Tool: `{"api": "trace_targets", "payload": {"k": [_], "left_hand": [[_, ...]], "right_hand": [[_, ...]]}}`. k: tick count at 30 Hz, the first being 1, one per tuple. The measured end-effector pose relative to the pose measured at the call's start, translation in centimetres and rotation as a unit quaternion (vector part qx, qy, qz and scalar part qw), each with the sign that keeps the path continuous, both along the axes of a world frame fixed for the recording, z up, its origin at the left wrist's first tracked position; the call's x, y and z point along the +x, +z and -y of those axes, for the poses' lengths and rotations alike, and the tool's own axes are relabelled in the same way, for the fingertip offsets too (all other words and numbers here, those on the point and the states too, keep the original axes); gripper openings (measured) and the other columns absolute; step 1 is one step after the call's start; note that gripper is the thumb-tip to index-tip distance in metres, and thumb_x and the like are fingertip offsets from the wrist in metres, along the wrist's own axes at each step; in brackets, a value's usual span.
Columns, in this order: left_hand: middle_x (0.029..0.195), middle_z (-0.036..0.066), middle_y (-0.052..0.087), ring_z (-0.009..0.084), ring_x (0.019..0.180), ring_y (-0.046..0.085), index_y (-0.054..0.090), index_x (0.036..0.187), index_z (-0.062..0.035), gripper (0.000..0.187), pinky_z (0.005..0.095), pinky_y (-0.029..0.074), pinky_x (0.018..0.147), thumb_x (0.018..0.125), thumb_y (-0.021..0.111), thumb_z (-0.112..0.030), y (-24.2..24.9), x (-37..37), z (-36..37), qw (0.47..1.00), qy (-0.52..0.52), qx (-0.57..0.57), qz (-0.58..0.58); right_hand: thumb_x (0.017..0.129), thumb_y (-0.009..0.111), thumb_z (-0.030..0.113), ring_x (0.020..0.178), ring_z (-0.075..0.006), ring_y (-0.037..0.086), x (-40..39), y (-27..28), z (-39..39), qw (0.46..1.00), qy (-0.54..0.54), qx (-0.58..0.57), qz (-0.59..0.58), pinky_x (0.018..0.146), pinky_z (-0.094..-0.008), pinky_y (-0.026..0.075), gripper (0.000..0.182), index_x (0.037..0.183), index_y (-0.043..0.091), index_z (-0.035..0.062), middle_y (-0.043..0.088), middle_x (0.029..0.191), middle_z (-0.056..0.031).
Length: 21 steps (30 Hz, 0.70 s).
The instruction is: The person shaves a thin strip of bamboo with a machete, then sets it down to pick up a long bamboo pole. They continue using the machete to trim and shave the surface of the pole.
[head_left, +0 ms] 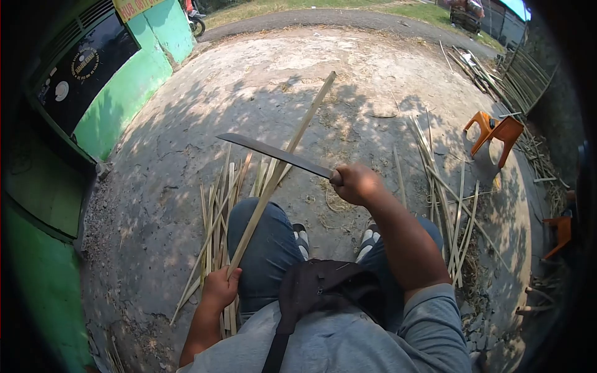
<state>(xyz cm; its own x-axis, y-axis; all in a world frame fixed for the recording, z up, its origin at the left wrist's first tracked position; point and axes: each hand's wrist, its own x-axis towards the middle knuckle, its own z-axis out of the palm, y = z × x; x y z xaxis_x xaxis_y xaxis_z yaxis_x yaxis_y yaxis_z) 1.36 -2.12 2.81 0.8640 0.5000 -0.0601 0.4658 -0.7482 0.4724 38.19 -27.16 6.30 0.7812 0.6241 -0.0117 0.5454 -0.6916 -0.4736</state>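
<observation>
Right hand (356, 183) is clenched on the handle of a long machete (273, 153), whose blade runs up and left from the fist and crosses a bamboo strip (283, 165). That strip's long axis slants from the left hand (219, 287), closed around its lower end beside the left knee, away toward the upper right over the concrete ground (249, 87). More split strips (214, 211) lie beneath, left of the legs.
</observation>
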Motion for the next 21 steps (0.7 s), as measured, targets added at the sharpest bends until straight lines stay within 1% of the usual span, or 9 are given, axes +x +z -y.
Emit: {"api": "trace_targets", "payload": {"k": [2,4,6,10,12,14,17,20,21], "left_hand": [[0.076,0.029,0.065,0.0522,0.079,0.065,0.065,0.087,0.0003,0.053,0.0553,0.051,0.065,0.101,0.059,-0.051,0.3,0.1,0.3,1.0,0.003,0.009,-0.005],[0.075,0.029,0.064,0.0521,0.077,0.065,0.064,0.086,0.0006,0.051,0.055,0.05,0.064,0.102,0.06,-0.048,0.4,0.1,0.5,1.0,0.003,0.021,0.009],[0.074,0.028,0.064,0.0519,0.076,0.064,0.064,0.086,0.0008,0.049,0.0545,0.049,0.063,0.102,0.06,-0.045,0.3,0.3,0.7,0.999,-0.004,0.029,0.03],[0.073,0.028,0.063,0.0514,0.073,0.063,0.063,0.086,0.0012,0.046,0.0523,0.048,0.061,0.103,0.06,-0.041,-0.7,0.3,0.9,0.997,-0.02,0.031,0.063],[0.072,0.028,0.063,0.0512,0.073,0.064,0.063,0.085,0.0012,0.046,0.0519,0.048,0.061,0.103,0.06,-0.04,-0.9,0.0,0.6,0.997,-0.019,0.036,0.068],[0.071,0.027,0.062,0.0509,0.073,0.064,0.061,0.083,0.0007,0.046,0.0524,0.048,0.06,0.103,0.06,-0.041,0.0,0.3,0.9,0.997,-0.019,0.028,0.066],[0.07,0.026,0.062,0.0507,0.073,0.064,0.061,0.083,0.0002,0.046,0.0527,0.048,0.061,0.103,0.06,-0.041,0.8,0.2,0.7,0.999,-0.021,0.029,0.041],[0.071,0.026,0.062,0.0506,0.074,0.064,0.061,0.084,0.0,0.046,0.0526,0.048,0.061,0.103,0.06,-0.041,0.6,0.2,0.7,0.999,-0.025,0.024,0.038],[0.072,0.026,0.063,0.0507,0.074,0.064,0.062,0.084,0.0,0.046,0.0526,0.048,0.061,0.103,0.061,-0.042,0.6,0.2,0.7,0.999,-0.022,0.018,0.031]], "right_hand": [[0.088,0.065,0.026,0.091,-0.0355,0.073,-1.5,-0.1,-0.5,0.993,0.091,-0.042,0.056,0.081,-0.0469,0.059,0.02,0.099,0.075,0.0122,0.075,0.095,-0.0149],[0.087,0.065,0.025,0.088,-0.0356,0.074,-3.6,0.6,-1.9,0.985,0.137,-0.089,0.048,0.079,-0.0476,0.059,0.019,0.097,0.076,0.0133,0.075,0.093,-0.0158],[0.086,0.065,0.025,0.087,-0.0361,0.074,-4.6,0.5,-2.6,0.979,0.181,-0.065,0.062,0.078,-0.0481,0.059,0.019,0.096,0.076,0.0135,0.075,0.093,-0.0171],[0.085,0.066,0.025,0.091,-0.0359,0.073,-2.0,-0.2,-2.4,0.986,0.137,-0.072,0.058,0.079,-0.0469,0.058,0.017,0.093,0.076,0.0141,0.075,0.091,-0.0157],[0.088,0.064,0.028,0.094,-0.036,0.072,-0.3,0.0,-1.5,0.997,0.056,-0.048,0.021,0.081,-0.0483,0.058,0.018,0.096,0.076,0.0168,0.074,0.094,-0.0134],[0.091,0.063,0.03,0.094,-0.0359,0.071,1.4,-1.4,-0.7,1.0,-0.008,0.014,0.008,0.082,-0.0491,0.057,0.02,0.098,0.076,0.0168,0.075,0.094,-0.0137],[0.093,0.063,0.031,0.094,-0.0366,0.071,0.9,-0.5,-0.3,1.0,-0.016,0.004,0.001,0.082,-0.0493,0.057,0.022,0.099,0.076,0.0146,0.074,0.094,-0.0155],[0.092,0.065,0.03,0.093,-0.0361,0.072,-1.2,0.0,-0.4,0.998,0.045,-0.011,0.036,0.081,-0.0489,0.057,0.021,0.097,0.075,0.0126,0.074,0.091,-0.0161],[0.091,0.066,0.03,0.091,-0.0358,0.072,-1.6,0.1,-0.8,0.994,0.094,-0.043,0.048,0.081,-0.0485,0.058,0.021,0.095,0.074,0.0114,0.074,0.092,-0.0163]]}}
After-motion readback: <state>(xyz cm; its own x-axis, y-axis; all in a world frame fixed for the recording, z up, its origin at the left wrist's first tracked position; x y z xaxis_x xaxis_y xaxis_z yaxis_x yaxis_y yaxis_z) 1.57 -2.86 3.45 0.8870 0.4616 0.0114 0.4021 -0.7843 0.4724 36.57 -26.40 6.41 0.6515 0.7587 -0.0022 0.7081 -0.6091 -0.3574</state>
